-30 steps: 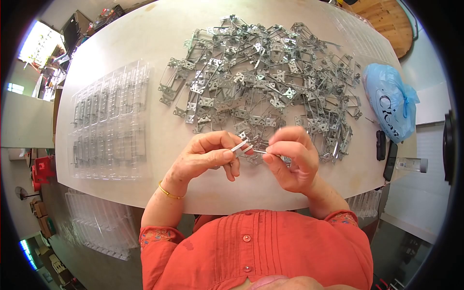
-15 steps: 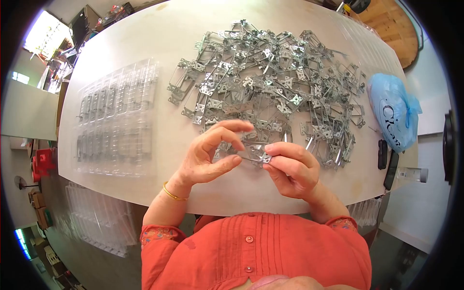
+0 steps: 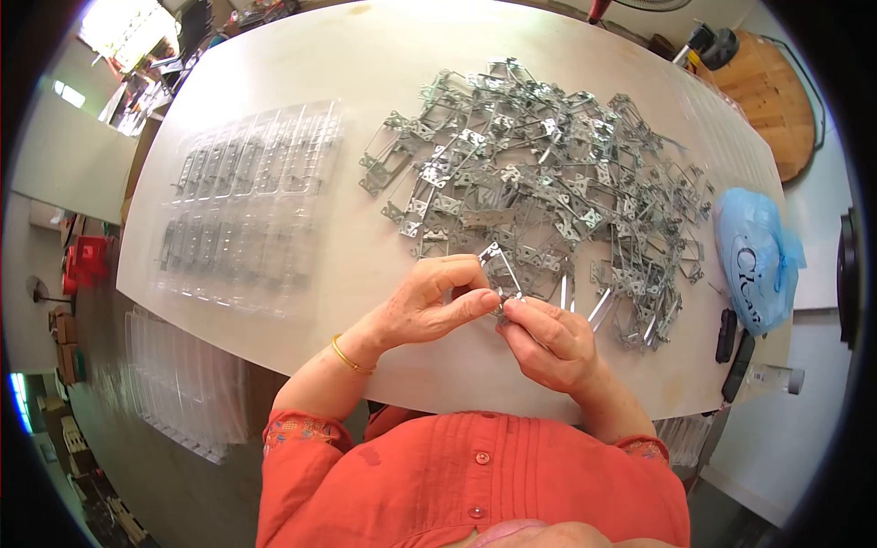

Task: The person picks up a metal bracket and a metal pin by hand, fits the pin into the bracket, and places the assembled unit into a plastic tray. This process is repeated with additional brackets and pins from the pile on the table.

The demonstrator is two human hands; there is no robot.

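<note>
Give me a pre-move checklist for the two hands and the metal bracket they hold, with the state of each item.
1. Left hand pinches the metal bracket: ok.
2. Right hand grips the bracket's near end: ok.
3. Bracket lifted free of the bracket pile: cannot tell, pile lies right behind it.
4. Clear plastic tray within view on the left side of the table: ok.
5. Free slots in the tray: cannot tell, too glossy.
6. Blue bag apart from the hands: ok.

Silver metal brackets (image 3: 548, 192); blue bag (image 3: 755, 258); clear trays (image 3: 247, 205); cream table (image 3: 365, 64)
</note>
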